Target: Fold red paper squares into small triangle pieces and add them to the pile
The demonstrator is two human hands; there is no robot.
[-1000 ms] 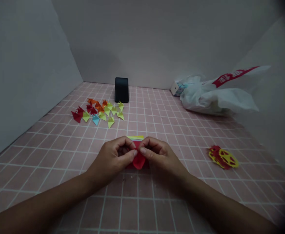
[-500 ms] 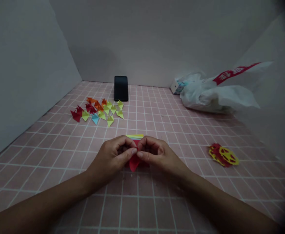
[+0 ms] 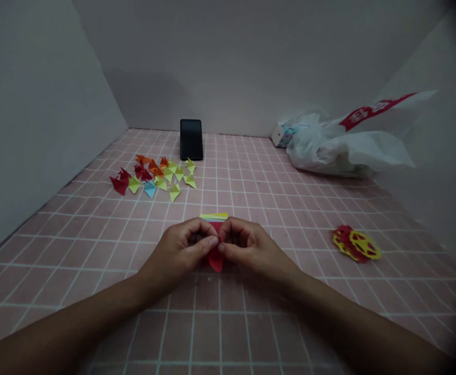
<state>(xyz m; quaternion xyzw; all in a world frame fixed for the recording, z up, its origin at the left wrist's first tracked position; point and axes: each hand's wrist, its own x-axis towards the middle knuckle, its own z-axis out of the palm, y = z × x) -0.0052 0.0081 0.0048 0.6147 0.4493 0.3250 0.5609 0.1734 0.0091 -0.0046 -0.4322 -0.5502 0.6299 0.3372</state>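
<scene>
Between my fingertips, near the middle of the table, is a piece of folded red paper (image 3: 215,260). My left hand (image 3: 189,242) pinches it from the left, thumb against fingers. On the other side my right hand (image 3: 245,242) grips it the same way, the two thumbs nearly touching. A rounded-looking flap of the paper hangs down below the thumbs; the rest is hidden by my fingers. Just behind my hands the edge of a stack of coloured paper sheets (image 3: 214,216) shows, yellow on top.
Several small folded paper birds (image 3: 155,174) in red, orange, yellow and blue stand at the back left. Behind them a black phone (image 3: 191,139) leans upright. A white plastic bag (image 3: 329,148) and a small box (image 3: 278,135) lie back right. Red and yellow paper cut-outs (image 3: 356,244) lie at right.
The hanging red flap has shifted slightly and looks more upright between my thumbs. Both hands keep their pinch almost in place. The whole view has shifted a little.
</scene>
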